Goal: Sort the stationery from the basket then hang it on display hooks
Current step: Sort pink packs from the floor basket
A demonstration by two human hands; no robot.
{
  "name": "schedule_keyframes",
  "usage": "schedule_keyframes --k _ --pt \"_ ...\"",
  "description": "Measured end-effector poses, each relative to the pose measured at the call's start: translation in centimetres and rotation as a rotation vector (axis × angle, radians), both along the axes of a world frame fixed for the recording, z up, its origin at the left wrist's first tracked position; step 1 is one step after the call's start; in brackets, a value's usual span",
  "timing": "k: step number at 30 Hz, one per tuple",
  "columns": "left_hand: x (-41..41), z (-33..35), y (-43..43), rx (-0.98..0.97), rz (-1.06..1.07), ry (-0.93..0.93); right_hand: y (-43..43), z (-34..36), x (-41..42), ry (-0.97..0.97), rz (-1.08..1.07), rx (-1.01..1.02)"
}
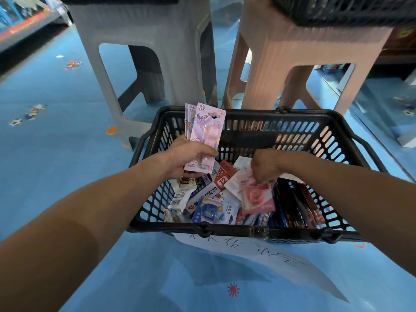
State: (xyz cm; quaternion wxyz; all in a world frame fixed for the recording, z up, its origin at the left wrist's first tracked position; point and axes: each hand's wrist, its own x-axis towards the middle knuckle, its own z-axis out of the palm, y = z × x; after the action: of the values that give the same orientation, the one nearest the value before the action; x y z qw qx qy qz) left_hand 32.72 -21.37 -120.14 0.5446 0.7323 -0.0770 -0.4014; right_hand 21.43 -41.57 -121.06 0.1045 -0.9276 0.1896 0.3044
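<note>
Pink carded packs (pixel 206 131) are sitting gripped in my left hand (pixel 189 161); my right hand (pixel 264 167) is pinching a packet (pixel 254 195) in the basket (pixel 225 230).

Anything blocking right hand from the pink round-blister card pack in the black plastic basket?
Nothing visible. The right hand is at the top edge of the pink round-blister card pack, which lies uncovered atop the pile in the black plastic basket.
</note>
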Motion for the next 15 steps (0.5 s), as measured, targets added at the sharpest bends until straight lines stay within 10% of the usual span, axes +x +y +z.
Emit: schedule_keyframes --k 5,15 --pt "-0.2 -0.1 -0.1 0.008 -0.027 -0.015 -2.2 0.1 -1.0 0.005 0.127 -0.259" --pt "-0.2 -0.3 -0.6 -0.02 -0.035 -0.019 -2.0 1.2 -0.4 -0.451 -0.234 0.112"
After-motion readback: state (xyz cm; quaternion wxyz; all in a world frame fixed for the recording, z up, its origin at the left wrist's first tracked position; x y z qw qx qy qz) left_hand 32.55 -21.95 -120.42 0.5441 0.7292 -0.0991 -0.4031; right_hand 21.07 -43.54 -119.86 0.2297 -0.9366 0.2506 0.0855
